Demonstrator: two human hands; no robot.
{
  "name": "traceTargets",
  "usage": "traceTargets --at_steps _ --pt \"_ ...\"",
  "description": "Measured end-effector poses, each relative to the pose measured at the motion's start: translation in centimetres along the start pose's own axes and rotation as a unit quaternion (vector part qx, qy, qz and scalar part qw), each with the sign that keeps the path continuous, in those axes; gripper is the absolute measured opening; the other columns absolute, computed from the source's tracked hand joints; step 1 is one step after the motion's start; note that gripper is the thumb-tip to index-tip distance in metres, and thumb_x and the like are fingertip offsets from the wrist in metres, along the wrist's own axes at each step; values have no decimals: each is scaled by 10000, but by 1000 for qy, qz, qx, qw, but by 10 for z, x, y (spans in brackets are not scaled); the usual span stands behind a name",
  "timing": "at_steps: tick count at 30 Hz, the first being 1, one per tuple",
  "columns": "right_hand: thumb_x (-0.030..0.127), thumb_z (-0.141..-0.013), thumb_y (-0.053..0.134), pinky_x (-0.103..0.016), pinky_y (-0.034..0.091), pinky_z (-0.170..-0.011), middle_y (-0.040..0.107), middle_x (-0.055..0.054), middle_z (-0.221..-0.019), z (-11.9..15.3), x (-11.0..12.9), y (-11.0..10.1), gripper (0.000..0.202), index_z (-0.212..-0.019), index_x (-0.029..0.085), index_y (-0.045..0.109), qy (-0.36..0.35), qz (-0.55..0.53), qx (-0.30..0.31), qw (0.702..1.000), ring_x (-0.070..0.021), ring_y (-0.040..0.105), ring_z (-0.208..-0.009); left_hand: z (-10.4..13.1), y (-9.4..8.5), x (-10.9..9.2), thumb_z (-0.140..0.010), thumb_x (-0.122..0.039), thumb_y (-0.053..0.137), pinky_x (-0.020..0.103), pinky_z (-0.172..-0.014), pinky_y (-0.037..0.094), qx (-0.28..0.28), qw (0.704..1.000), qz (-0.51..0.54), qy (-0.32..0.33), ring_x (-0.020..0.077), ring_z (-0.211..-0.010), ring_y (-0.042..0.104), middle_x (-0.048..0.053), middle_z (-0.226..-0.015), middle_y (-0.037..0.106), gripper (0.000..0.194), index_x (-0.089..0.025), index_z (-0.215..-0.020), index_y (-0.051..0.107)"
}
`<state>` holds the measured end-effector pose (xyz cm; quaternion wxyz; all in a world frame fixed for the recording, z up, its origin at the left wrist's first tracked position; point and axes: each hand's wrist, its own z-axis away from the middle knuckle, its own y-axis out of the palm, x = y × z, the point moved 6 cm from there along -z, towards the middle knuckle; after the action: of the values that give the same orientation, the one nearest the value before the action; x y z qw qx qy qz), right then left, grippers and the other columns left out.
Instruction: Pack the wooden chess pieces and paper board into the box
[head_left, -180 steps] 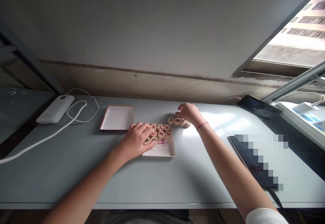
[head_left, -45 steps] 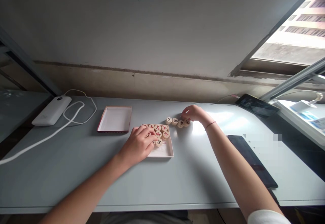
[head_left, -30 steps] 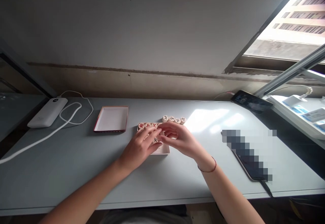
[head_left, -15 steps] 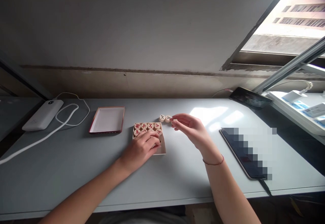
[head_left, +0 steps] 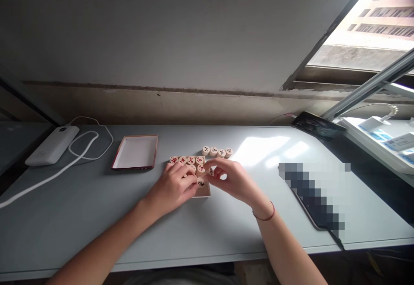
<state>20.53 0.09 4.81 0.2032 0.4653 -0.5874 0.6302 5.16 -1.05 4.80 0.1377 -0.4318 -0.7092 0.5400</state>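
A shallow cardboard box (head_left: 207, 190) holds round wooden Chinese chess pieces with red characters, such as one piece (head_left: 199, 160) in its far right corner. A black-marked piece (head_left: 201, 183) shows near the box's right side. My left hand (head_left: 173, 186) lies over the box's left and near part, fingers bent and thumb drawn in; what its fingertips hold, if anything, is hidden. At the box's right edge my right hand (head_left: 231, 179) is curled, thumb and index finger bent, with a black-marked piece (head_left: 211, 171) showing inside the curl. Several black-marked pieces (head_left: 221, 152) stand in a row beyond the box.
A box lid (head_left: 136, 152) lies inside up to the left. Further left sits a white power bank (head_left: 52, 145) with a white cable (head_left: 54, 175). A dark tablet (head_left: 310, 203), partly blurred out, lies on the right. A phone (head_left: 318, 125) leans at the back right.
My right hand has moved left and nearer, from the row to the box. More pieces now show in the row. My left hand has shifted slightly left, uncovering the black-marked piece.
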Motion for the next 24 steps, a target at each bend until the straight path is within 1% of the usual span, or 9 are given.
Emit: traceTargets --at_steps 2,5,8,11,14,19,24 --pt "246 -857 583 -281 537 -640 633 -51 -999 2 7 10 106 -926 228 662 -38 47 26 998 -110 602 -667 3 -8 7 -904 -220 527 296 -725 375 35 999 21 -9 154 -783 563 12 -812 640 175 -192 -778 643" --pt "153 -830 578 -275 509 -612 604 -47 -1025 3 10 23 146 -920 233 661 -48 124 53 990 -95 562 -626 10 -16 14 -877 -231 555 263 -656 372 106 992 61 -25 119 -655 548 -27 -704 612 163 -196 -730 616" --pt "115 -800 586 -265 476 -582 593 -33 -994 3 9 29 181 -922 234 646 -37 178 64 981 -95 525 -605 16 -18 18 -828 -214 600 247 -622 368 170 981 74 -59 115 -622 555 -49 -683 624 114 -208 -715 615" --pt "94 -772 594 -253 450 -564 582 -28 -976 2 8 31 173 -887 223 614 -30 197 68 978 -98 509 -603 21 -17 19 -785 -198 634 243 -599 356 204 973 66 -90 131 -641 570 -56 -705 649 69 -219 -721 614" --pt "72 -766 570 -241 428 -546 576 -24 -958 1 9 32 165 -847 216 572 -26 202 67 977 -94 495 -589 25 -14 20 -767 -160 621 242 -599 355 214 970 62 -101 142 -660 581 -53 -731 662 74 -218 -725 603" --pt "35 -760 507 -242 431 -557 553 -19 -898 -2 5 34 184 -800 214 525 -24 205 50 977 -101 489 -585 25 -14 20 -784 -87 522 244 -581 357 207 972 58 -94 140 -635 584 -37 -709 652 159 -206 -695 580" --pt "23 -760 477 -252 447 -569 540 -29 -899 -4 3 34 209 -815 217 532 -37 195 29 980 -109 488 -597 24 -12 18 -797 -68 538 242 -616 373 194 976 58 -82 133 -636 579 -40 -717 644 161 -197 -705 561"
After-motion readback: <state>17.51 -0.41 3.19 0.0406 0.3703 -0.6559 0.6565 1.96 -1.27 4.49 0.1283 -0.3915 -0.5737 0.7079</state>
